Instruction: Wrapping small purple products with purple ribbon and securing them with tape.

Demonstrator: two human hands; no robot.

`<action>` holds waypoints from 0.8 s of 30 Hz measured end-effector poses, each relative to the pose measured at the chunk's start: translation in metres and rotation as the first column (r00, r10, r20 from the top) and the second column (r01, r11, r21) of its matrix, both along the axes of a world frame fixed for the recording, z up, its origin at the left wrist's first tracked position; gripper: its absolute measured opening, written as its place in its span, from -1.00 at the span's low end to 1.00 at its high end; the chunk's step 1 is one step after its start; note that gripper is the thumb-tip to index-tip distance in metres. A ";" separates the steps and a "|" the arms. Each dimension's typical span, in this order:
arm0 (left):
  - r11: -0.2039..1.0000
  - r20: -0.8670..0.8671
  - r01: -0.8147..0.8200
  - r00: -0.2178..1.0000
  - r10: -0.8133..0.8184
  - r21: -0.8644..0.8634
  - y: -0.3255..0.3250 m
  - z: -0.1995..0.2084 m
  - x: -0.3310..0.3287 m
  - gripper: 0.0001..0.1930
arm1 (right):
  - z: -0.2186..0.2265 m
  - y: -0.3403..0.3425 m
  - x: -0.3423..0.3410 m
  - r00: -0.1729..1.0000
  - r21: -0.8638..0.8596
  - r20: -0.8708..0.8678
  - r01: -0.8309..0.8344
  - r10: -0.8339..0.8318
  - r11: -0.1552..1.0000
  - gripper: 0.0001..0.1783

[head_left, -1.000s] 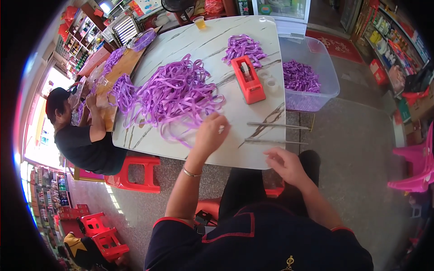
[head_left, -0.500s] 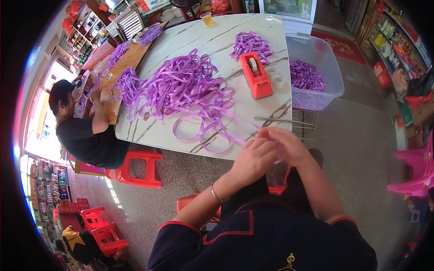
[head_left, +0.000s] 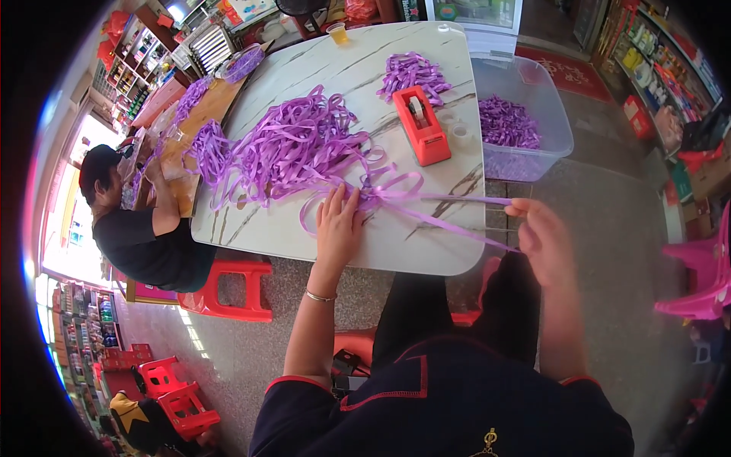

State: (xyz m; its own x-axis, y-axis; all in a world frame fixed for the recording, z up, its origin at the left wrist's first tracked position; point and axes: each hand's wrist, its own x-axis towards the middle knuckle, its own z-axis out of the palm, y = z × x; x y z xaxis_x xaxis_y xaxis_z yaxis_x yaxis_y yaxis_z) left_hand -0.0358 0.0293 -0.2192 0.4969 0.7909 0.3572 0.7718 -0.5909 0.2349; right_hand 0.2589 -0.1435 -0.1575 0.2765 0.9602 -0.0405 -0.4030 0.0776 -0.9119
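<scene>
A big tangled heap of purple ribbons (head_left: pixel 293 148) lies on the white marble-patterned table (head_left: pixel 415 259). At the heap's near right edge, my left hand (head_left: pixel 339 228) rests with its fingers stretched out, touching loose loops. My right hand (head_left: pixel 542 240), slightly blurred, is off the table's right edge. Its fingers pinch the end of a purple ribbon (head_left: pixel 464 199), which runs taut back to the loops by my left hand. A second strand slants down below it toward the same hand; whether the fingers hold that one too, I cannot make out.
A red tape dispenser (head_left: pixel 432 145) stands right of the heap, beside a smaller ribbon pile (head_left: pixel 415 76). A clear plastic bin (head_left: pixel 560 141) holding purple pieces adjoins the table's right side. Another person (head_left: pixel 152 228) works at the left. A red stool (head_left: pixel 228 308) stands below.
My hands were together at the table's near edge and have parted. The left moved up and left onto the ribbons; the right moved right, drawing a ribbon out.
</scene>
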 end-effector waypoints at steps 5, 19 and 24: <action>0.997 0.056 -0.009 0.998 0.005 0.074 0.013 0.001 -0.002 -0.66 | 0.011 -0.016 0.017 0.994 0.037 0.038 0.098 -0.100 0.994 -0.74; 0.968 -0.042 -0.118 0.991 0.130 0.220 0.009 0.028 0.007 -0.64 | 0.050 -0.075 0.059 0.938 0.152 0.260 0.196 -0.230 0.969 -0.51; 0.962 0.357 0.263 0.893 -0.273 0.077 -0.036 0.081 0.057 -0.54 | 0.059 -0.069 0.034 0.999 0.187 0.045 -0.039 0.031 0.982 -0.20</action>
